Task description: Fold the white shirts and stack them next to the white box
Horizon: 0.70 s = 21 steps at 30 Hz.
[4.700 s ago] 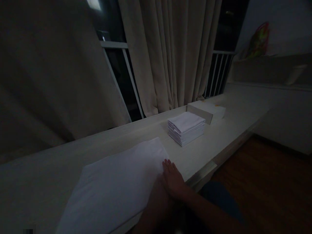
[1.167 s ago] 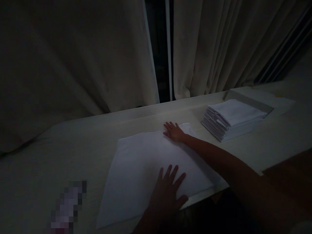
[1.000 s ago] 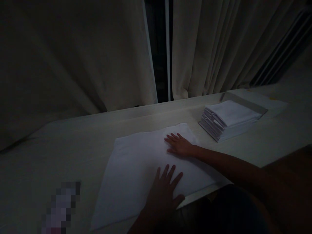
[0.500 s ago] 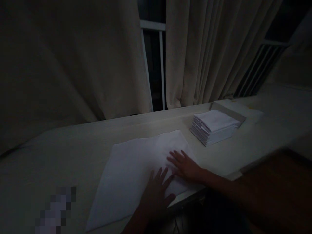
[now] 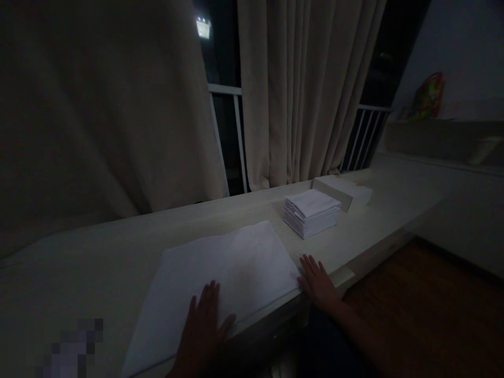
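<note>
A white cloth (image 5: 232, 262) is spread flat on the pale counter, close to its front edge. My left hand (image 5: 205, 320) rests on the cloth's near part, fingers stretched out and thumb apart. At the right edge of the cloth, my right hand (image 5: 317, 283) lies flat with its fingers extended and grips nothing. Beyond it stands a stack of folded white cloths (image 5: 313, 212), neatly piled. The room is dim, so fine detail on the cloth is lost.
Behind the stack lies a white box (image 5: 346, 190). Beige curtains (image 5: 157, 105) hang along the counter's back edge, with a window railing (image 5: 228, 136) between them. The counter (image 5: 413, 184) runs on to the right. A blurred pixel patch covers something at the lower left.
My right hand has slid right, from the middle of the cloth to its right edge. My left hand has moved left over the cloth. The view has tilted up and turned right.
</note>
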Each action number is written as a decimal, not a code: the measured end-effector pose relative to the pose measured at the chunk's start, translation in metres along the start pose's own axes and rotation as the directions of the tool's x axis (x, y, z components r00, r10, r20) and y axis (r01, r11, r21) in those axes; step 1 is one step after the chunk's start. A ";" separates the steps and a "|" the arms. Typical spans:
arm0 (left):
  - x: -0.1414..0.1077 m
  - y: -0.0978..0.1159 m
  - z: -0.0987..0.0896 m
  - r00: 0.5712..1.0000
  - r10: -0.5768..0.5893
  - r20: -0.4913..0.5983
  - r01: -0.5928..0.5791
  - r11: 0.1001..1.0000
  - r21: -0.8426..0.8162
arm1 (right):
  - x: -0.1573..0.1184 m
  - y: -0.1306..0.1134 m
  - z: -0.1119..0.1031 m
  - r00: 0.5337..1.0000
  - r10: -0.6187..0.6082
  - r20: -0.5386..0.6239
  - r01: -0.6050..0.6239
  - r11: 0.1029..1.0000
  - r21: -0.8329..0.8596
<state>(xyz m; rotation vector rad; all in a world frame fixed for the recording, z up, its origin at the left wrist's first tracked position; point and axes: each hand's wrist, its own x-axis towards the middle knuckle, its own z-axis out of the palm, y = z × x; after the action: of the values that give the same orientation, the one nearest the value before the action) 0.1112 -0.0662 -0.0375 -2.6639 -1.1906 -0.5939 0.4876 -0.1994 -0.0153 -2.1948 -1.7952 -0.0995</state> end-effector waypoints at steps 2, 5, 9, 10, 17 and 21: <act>-0.028 -0.039 -0.007 0.997 -0.067 -0.025 0.068 0.996 0.055 | -0.004 -0.006 -0.002 0.993 -0.115 -0.022 0.116 0.993 0.023; -0.073 -0.097 -0.014 0.989 -0.136 0.061 0.129 0.986 0.109 | -0.005 -0.014 -0.006 0.974 -0.227 -0.018 0.228 0.970 0.080; -0.118 -0.136 -0.006 0.969 -0.126 0.211 0.103 0.988 0.117 | -0.001 -0.018 -0.005 0.949 -0.295 0.116 0.275 0.948 0.158; -0.124 -0.139 -0.003 0.968 -0.117 0.222 0.092 0.988 0.121 | 0.000 -0.017 -0.004 0.942 -0.298 0.153 0.273 0.947 0.168; -0.136 -0.133 0.004 0.991 -0.023 0.135 -0.001 0.986 0.169 | 0.000 -0.006 0.006 0.928 -0.305 0.213 0.276 0.949 0.154; -0.140 -0.130 -0.009 0.990 0.066 0.123 -0.085 0.984 0.159 | -0.006 0.005 0.014 0.934 -0.303 0.188 0.281 0.951 0.131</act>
<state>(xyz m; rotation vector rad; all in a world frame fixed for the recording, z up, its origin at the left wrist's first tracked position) -0.0725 -0.0773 -0.0900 -2.6212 -1.1083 -0.3164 0.4891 -0.2019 -0.0307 -1.9127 -2.1805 0.1592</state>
